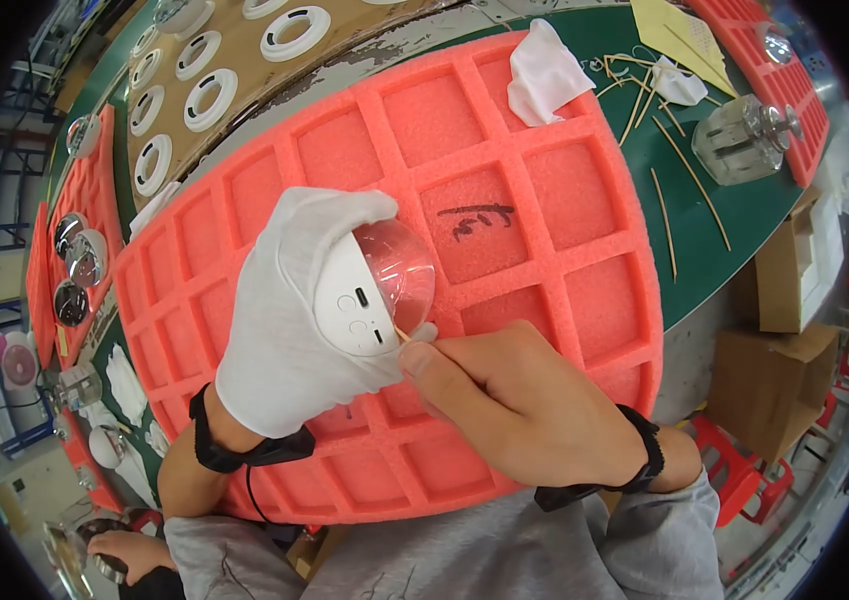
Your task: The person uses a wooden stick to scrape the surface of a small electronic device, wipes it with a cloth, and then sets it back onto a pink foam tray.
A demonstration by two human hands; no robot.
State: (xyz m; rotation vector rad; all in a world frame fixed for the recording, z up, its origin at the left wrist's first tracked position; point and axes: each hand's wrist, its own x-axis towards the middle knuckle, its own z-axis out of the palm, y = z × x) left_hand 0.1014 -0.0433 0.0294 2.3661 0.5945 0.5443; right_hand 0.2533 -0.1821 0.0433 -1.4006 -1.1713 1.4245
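My left hand (279,310), in a white glove, is closed around a round device with a white base (344,315) and a transparent dome (406,270). Two dark slots and faint circles mark the base, which is tilted up toward me. My bare right hand (534,405) pinches a thin wooden stick (401,334) between thumb and forefinger. Only a short length of the stick shows, at the lower edge where base and dome meet; whether its tip touches there I cannot tell. Both hands are over a pink foam tray (399,187) with square compartments.
A white cloth (546,75) lies on the tray's far right corner. On the green table (584,40) are loose wooden sticks (692,185) and a glass jar (741,140). White rings (211,100) cover a brown board at far left. Another person's hand (134,552) is at lower left.
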